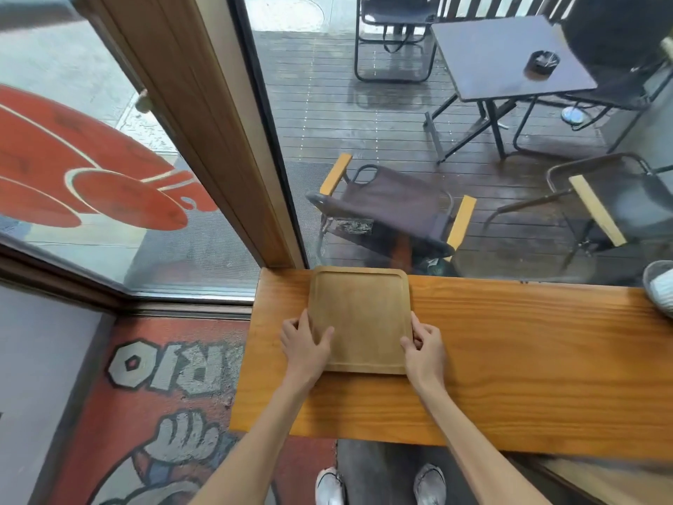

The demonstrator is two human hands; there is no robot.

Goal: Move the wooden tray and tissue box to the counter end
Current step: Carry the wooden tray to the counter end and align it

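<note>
Rightward, tissue box (pixel 660 287) half cut off

Large cartoon block letters (pixel 174 366) are painted in grey with black outlines on the red floor mural (pixel 120 413) at lower left; seen upside down, they look like "OIN" followed by further unclear strokes. The red decal (pixel 91 176) on the window glass at left shows only curved shapes, no legible word.
</note>
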